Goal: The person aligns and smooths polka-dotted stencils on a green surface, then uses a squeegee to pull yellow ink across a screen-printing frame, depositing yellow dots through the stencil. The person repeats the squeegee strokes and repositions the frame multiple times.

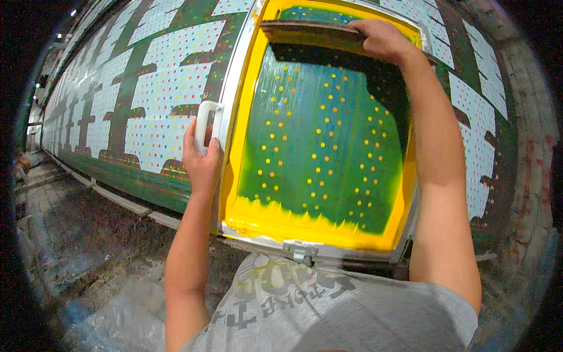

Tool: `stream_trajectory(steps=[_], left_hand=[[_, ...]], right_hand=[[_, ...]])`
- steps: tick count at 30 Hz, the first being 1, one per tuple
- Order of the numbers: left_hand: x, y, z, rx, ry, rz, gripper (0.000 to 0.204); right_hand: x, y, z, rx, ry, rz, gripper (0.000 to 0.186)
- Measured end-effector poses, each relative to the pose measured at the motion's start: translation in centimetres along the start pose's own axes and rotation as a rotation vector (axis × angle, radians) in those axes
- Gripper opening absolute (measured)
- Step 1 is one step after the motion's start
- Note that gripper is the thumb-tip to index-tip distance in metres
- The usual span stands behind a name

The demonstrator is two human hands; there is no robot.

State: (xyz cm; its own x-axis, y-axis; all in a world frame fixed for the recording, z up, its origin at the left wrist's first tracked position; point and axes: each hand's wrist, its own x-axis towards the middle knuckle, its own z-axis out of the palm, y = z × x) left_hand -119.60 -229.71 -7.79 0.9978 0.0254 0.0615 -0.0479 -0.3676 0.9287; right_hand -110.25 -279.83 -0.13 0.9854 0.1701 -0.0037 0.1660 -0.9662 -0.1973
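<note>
A screen-printing frame (230,111) with a pale metal rim lies in front of me. Its green mesh (305,182) carries rows of yellow and orange dots. Yellow ink (275,218) coats the mesh borders, with a jagged edge along the near side. My left hand (201,157) is closed round the white handle (203,122) on the frame's left side. At the far end, my right hand (386,40) grips the right part of a long dark squeegee (311,33), which spans the mesh crosswise. The squeegee's lower edge is partly in shadow.
A long green printing table (158,188) stretches away left, bearing white dotted sheets (167,82). More dotted sheets (472,111) lie to the right. A metal clamp (302,252) sits on the frame's near edge. Clear plastic (126,314) lies on the floor, lower left; brickwork (531,152) runs at right.
</note>
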Motion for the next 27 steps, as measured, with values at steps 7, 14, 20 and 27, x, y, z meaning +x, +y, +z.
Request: stream_trajectory(steps=[7, 14, 20, 27], left_hand=[[0.5, -0.4, -0.4, 0.029, -0.035, 0.087, 0.06], [0.9, -1.7, -0.1, -0.006, 0.016, 0.188, 0.053], [1.4, -2.6, 0.3, 0.008, 0.039, 0.231, 0.051], [1.3, -2.2, 0.1, 0.055, 0.052, 0.207, 0.05]], right_hand=[[-11.4, -11.9, 0.0, 0.033, -0.09, 0.077, 0.045], [-21.5, -22.4, 0.9, 0.068, -0.08, 0.145, 0.047], [-28.7, -29.7, 2.6, 0.103, -0.047, 0.157, 0.046], [-34.3, -34.6, 4.2, 0.009, 0.026, 0.129, 0.057]])
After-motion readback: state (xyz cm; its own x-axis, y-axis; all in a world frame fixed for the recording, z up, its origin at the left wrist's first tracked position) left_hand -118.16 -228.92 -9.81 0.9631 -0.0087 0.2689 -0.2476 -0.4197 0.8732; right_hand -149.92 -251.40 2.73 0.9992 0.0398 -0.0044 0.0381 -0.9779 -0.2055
